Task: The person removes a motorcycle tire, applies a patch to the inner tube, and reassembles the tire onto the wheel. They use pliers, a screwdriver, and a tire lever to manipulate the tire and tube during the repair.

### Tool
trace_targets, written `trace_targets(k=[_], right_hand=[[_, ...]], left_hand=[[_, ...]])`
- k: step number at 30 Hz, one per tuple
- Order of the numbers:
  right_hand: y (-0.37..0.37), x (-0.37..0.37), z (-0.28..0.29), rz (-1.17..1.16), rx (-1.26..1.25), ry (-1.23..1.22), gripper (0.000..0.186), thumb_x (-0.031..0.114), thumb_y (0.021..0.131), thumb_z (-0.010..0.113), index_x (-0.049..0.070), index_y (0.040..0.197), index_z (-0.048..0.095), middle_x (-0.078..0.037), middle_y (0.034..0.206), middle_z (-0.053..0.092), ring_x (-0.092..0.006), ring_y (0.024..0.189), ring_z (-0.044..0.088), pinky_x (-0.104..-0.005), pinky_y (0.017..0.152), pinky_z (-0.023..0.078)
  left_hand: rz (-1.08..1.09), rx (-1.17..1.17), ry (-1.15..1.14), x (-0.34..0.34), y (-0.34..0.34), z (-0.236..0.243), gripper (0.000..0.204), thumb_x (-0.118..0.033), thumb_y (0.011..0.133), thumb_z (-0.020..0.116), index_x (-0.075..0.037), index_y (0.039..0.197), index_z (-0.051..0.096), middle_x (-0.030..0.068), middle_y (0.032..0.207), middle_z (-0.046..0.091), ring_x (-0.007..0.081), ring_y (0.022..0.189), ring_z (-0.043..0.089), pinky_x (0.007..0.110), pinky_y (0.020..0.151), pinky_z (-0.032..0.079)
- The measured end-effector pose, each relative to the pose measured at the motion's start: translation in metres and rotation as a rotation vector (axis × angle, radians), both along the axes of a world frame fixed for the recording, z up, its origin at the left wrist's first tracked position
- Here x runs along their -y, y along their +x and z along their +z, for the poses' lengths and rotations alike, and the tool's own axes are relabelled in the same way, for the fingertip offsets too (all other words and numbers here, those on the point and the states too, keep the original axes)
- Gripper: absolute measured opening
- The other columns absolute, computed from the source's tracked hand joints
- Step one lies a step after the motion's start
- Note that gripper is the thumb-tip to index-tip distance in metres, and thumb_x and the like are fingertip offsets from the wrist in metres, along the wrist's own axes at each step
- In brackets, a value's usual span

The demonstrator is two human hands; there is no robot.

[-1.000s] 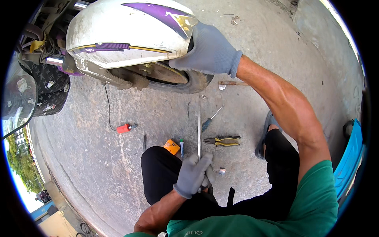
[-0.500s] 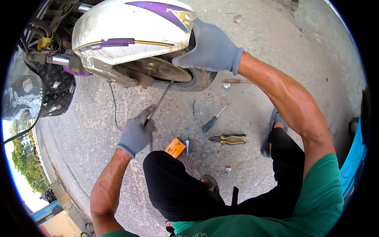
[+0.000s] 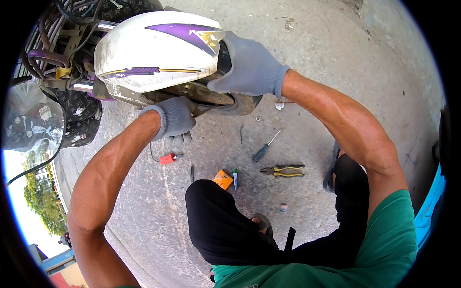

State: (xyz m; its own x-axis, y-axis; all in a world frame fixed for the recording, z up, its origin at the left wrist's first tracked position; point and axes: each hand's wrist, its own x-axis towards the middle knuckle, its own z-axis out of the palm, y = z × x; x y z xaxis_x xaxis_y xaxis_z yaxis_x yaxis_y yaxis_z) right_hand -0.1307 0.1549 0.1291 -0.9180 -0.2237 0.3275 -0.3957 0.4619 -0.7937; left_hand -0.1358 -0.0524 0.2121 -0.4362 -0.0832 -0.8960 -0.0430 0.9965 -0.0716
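Observation:
My left hand, in a grey glove, is closed around a thin metal lever that runs to the edge of the tyre. My right hand, gloved too, wraps the tyre beside the fender's end, thumb on the near sidewall and fingers hidden behind. The wheel sits under a white motorcycle fender with purple and yellow trim. Part of the wheel rim shows between my hands. Exactly where the lever's tip meets the tyre is hard to make out.
On the concrete lie a red nozzle fitting on a black line, a dark metal strip, an orange box, a small tube, a screwdriver and yellow-handled pliers. Fork parts and cables stand at upper left.
My left hand has moved up and forward to the wheel with the lever, its wrist turned over, uncovering the red fitting. My right hand stays on the tyre. The view has shifted slightly.

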Motion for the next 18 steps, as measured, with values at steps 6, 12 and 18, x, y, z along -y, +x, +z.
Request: trace_targets(k=[6, 12, 18], right_hand=[[-0.001, -0.004, 0.003, 0.02, 0.05, 0.044, 0.09, 0.041, 0.072, 0.09, -0.004, 0.138, 0.05, -0.025, 0.117, 0.07, -0.0378, 0.104, 0.072, -0.0413, 0.095, 0.056], [-0.002, 0.0, -0.006, -0.008, 0.009, -0.008, 0.089, 0.042, 0.069, 0.086, -0.003, 0.138, 0.053, -0.026, 0.119, 0.07, -0.0382, 0.106, 0.072, -0.0395, 0.095, 0.057], [-0.006, -0.001, -0.005, -0.007, 0.02, 0.083, 0.094, 0.044, 0.068, 0.089, -0.003, 0.14, 0.052, -0.026, 0.121, 0.07, -0.0376, 0.105, 0.072, -0.0388, 0.096, 0.056]], left_hand=[[0.008, -0.039, 0.064, 0.0, 0.008, -0.006, 0.051, -0.01, 0.1, 0.053, -0.002, 0.151, 0.051, 0.0117, 0.08, 0.075, 0.0155, 0.054, 0.065, 0.032, 0.047, 0.053], [0.147, -0.364, 0.409, 0.072, 0.091, -0.065, 0.056, -0.01, 0.101, 0.057, -0.003, 0.155, 0.047, 0.0117, 0.076, 0.072, 0.0154, 0.057, 0.066, 0.031, 0.055, 0.056], [0.103, -0.689, 0.594, 0.105, 0.151, -0.153, 0.059, -0.011, 0.099, 0.063, -0.003, 0.155, 0.047, 0.0111, 0.077, 0.072, 0.0155, 0.059, 0.068, 0.03, 0.057, 0.053]])
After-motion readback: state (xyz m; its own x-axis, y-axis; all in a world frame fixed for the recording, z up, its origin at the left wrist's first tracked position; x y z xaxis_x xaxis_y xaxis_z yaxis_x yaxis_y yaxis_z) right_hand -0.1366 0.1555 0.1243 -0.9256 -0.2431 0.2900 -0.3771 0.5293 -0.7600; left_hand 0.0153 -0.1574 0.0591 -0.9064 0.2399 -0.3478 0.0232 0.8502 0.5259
